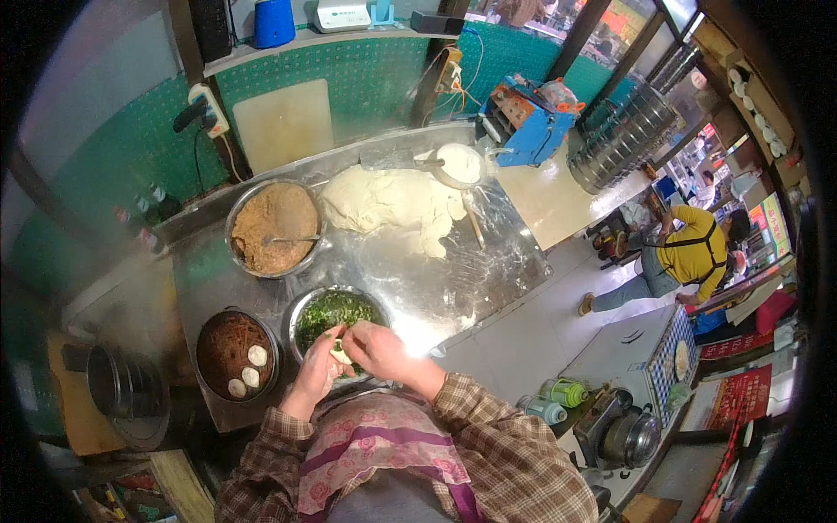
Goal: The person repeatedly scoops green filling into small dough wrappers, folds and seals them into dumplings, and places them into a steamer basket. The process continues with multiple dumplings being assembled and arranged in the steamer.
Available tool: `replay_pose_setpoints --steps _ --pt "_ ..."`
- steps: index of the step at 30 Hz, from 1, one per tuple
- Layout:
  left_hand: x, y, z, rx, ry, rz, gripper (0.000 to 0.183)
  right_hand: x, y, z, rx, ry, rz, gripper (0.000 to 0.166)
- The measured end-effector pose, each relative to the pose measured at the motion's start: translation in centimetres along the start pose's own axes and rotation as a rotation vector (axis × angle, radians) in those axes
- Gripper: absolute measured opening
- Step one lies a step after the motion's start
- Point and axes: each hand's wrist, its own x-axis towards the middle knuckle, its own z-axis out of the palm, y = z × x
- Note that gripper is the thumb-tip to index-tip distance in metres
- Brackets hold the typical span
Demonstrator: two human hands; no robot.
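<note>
Over a metal bowl of chopped greens (333,315), my left hand (318,369) cups a small piece of filled dough (341,354). The fingers of my right hand (374,348) pinch its edge from the other side. To the left, a round steamer basket (221,344) holds three white buns (250,376). Behind it stands a metal bowl of brown filling (274,225) with a spoon in it. A large mass of dough (392,199) lies on the floured metal table (405,274), a rolling pin (473,219) to its right. A bowl of flour (460,165) is at the back.
A blue machine (526,124) and a tall stack of metal steamers (621,140) stand at the back right. A cutting board (284,124) leans on the green wall. Another steamer (124,386) is at the far left. A person in yellow (693,242) bends at a counter on the right.
</note>
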Motion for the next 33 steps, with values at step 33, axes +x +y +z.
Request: replay_pose_setpoints --steps 33 --pt "-1.3 0.2 -1.7 0.148 0.124 -0.064 0.034 0.7 -0.6 1.6 -0.003 -0.079 0.007 0.011"
